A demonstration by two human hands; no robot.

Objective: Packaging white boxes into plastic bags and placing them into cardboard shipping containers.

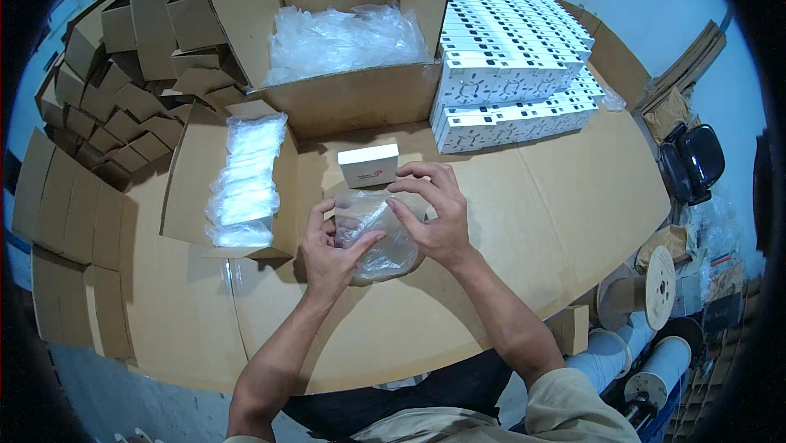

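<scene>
Holding clear plastic bag between both hands above cardboard-covered counter: left hand pinching bag's near edge, right hand gripping far side, fingers curled. Small white box just beyond bag, untouched. Step judged: bag being opened; next move calls for wider mouth.

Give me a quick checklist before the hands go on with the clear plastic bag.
1. Left hand grips the clear plastic bag: ok.
2. Right hand pinches the bag's top edge: ok.
3. Small white cardboard box lies close behind the bag: ok.
4. Bag mouth open: cannot tell.
5. Bag contents: cannot tell.
6. Brown cardboard-covered table bare beside the hands: ok.
</scene>
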